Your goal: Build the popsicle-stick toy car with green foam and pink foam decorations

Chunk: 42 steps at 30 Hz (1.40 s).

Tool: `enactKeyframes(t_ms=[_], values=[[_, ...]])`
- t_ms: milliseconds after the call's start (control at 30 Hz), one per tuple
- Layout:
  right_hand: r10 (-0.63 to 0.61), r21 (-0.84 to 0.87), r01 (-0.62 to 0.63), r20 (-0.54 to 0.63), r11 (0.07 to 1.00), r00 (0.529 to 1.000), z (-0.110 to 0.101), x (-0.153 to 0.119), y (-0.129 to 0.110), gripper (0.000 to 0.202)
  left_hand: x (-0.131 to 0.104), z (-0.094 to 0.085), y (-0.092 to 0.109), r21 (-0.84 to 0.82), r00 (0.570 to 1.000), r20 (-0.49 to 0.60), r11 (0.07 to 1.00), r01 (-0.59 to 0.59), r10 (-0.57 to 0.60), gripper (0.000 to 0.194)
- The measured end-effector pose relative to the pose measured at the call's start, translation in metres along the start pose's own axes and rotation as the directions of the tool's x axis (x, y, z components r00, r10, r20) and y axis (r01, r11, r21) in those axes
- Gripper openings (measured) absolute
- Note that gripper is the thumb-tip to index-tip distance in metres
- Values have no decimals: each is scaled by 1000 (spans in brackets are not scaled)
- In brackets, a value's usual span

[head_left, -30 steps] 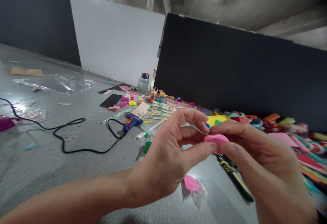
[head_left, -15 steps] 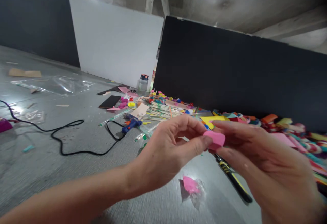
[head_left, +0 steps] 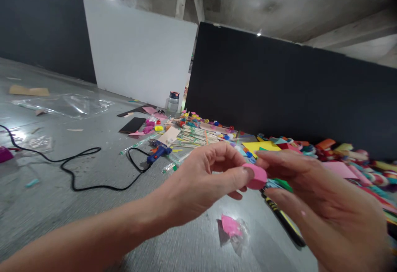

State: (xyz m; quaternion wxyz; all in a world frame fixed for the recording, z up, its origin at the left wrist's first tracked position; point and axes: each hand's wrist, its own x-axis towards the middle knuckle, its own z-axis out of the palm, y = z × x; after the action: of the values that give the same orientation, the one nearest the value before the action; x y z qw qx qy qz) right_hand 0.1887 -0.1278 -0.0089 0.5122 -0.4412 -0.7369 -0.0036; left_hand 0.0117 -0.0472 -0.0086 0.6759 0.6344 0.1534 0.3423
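A small, smooth lump of pink modelling clay (head_left: 258, 176) is pinched between the thumb and fingers of my left hand (head_left: 206, 181). It looks rounded with a flattened side. My right hand (head_left: 331, 206) is just to the right of it, thumb and fingers apart, with nothing visible between them. Below the hands, more pink clay (head_left: 231, 225) lies on a clear plastic wrapper (head_left: 243, 235). A black and yellow utility knife (head_left: 287, 224) rests partly behind my right thumb.
A blue glue gun (head_left: 159, 153) with a looping black cable (head_left: 102, 188) lies left of the hands. Wrapped sticks (head_left: 197, 134) and coloured craft pieces spread behind them. A drink bottle (head_left: 173, 101) stands by the white panel (head_left: 139, 53). Colourful materials (head_left: 336, 150) pile up at right.
The fingers of my right hand have come off the pink clay and spread apart. My left hand keeps its pinch, with the clay turned and shifted slightly left and down.
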Motion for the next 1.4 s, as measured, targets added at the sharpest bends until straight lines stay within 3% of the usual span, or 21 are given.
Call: enactKeyframes(t_ms=[100, 167, 233, 467, 667, 733, 867, 967, 1200, 1400], values=[[0, 94, 10, -98, 995, 995, 0, 1, 1, 16, 2, 0, 2, 6, 1000, -21, 1000, -8, 8, 20], [-20, 101, 28, -81, 994, 997, 0, 3, 2, 9, 2, 0, 4, 7, 999, -41, 999, -36, 36, 23], [-52, 44, 53, -35, 998, 998, -1, 4, 1, 2, 1, 0, 4, -6, 997, -44, 998, -67, 67, 24], [-165, -153, 167, 28, 974, 986, -1, 3, 4, 7, -3, 2, 2, 46, 992, -57, 993, -106, 108, 17], [-370, -406, 369, 81, 836, 926, 2, 4, 4, 23, -3, 3, 4, -13, 982, -101, 987, -162, 159, 16], [-349, -389, 330, 23, 860, 937, 3, 2, 2, 26, -1, 3, 3, -69, 983, -102, 984, -162, 155, 16], [-196, -236, 146, -205, 961, 959, 4, -4, -3, 26, 2, 4, 1, -183, 990, -80, 975, -128, 115, 19], [-125, -191, 79, -240, 978, 963, 4, -5, -6, 23, 2, 3, -1, -200, 992, -83, 973, -113, 98, 18], [-126, -135, 122, -23, 983, 992, 4, 3, -1, 33, 3, 3, -6, -310, 994, -36, 944, -111, 105, 15], [-314, -315, 331, 106, 889, 944, 10, 5, 4, 49, 4, 7, -8, -404, 994, -66, 909, -106, 86, 10]])
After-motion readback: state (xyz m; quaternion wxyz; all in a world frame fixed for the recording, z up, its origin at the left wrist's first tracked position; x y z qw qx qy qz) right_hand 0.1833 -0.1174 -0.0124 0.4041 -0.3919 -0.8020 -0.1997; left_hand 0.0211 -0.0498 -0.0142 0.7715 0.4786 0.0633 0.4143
